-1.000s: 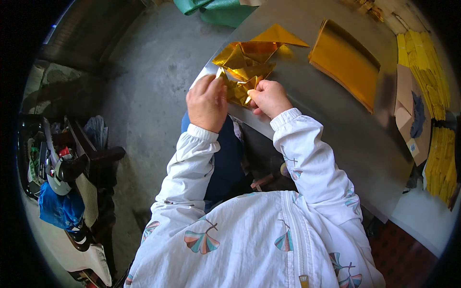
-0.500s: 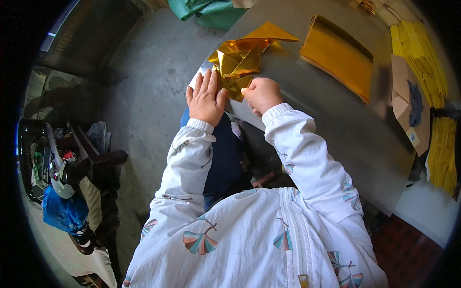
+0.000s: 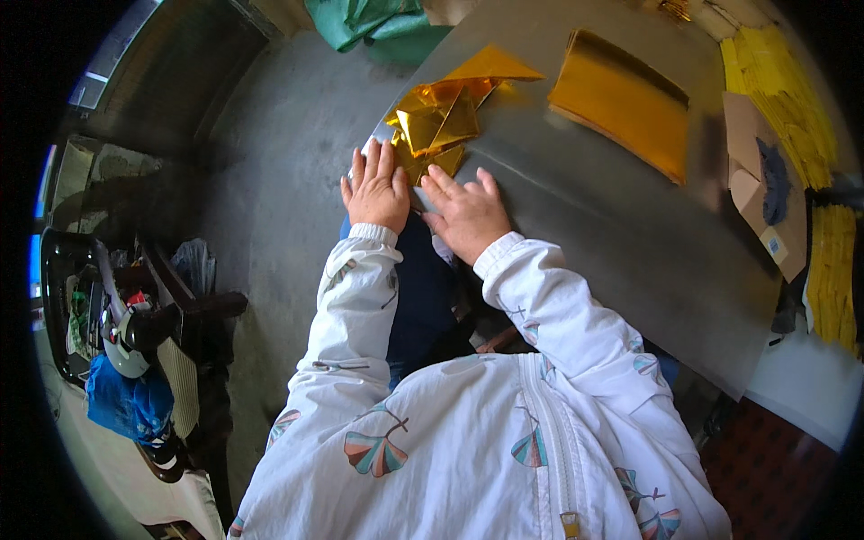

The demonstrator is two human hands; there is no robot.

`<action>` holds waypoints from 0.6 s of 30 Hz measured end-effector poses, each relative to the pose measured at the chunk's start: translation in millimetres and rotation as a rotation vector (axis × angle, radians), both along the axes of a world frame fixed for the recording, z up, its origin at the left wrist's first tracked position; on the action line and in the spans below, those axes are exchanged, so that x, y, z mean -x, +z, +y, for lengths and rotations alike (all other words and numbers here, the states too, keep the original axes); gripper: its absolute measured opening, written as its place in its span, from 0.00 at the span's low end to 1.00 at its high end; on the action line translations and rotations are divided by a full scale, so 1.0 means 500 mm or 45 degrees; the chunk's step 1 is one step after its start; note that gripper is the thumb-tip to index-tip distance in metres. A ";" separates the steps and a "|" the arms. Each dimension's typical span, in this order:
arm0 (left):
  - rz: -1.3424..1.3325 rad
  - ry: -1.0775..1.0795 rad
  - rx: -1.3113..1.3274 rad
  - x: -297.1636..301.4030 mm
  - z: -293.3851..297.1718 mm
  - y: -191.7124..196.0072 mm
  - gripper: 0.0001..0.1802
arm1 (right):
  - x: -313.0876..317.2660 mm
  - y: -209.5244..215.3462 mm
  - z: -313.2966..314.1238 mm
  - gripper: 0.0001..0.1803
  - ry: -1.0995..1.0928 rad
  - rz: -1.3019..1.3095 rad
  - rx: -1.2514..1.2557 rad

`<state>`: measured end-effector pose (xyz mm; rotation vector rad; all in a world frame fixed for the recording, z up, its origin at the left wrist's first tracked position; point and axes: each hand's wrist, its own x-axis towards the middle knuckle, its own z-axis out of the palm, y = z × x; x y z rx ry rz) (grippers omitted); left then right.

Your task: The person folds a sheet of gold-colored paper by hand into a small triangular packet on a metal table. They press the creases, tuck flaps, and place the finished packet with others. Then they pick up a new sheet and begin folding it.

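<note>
Shiny gold foil paper (image 3: 441,117), folded into angular flaps, lies at the left edge of the grey table (image 3: 576,243). Its far end runs out into a long point to the right. My left hand (image 3: 376,191) rests flat on the near left side of the foil, fingers stretched out. Beside it, my right hand (image 3: 468,211) lies with fingers extended, the fingertips on the foil's near corner. Neither hand grips anything. Parts of the foil's near edge are hidden under the fingers.
A stack of gold sheets (image 3: 621,103) lies farther right on the table. Beyond it are a torn cardboard piece (image 3: 747,148) and bundles of yellow strips (image 3: 783,99). Green cloth or plastic (image 3: 378,27) shows at the far side. A dark chair (image 3: 171,297) holding bags stands at left.
My right hand has gone from a closed fist to spread fingers and moved slightly left and nearer. My left hand still presses the foil.
</note>
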<state>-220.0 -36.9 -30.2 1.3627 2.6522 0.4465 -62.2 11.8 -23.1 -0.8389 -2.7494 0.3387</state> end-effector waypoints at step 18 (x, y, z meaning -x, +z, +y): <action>0.075 0.084 -0.036 0.040 0.005 -0.035 0.30 | -0.012 0.004 -0.001 0.31 0.026 0.077 0.209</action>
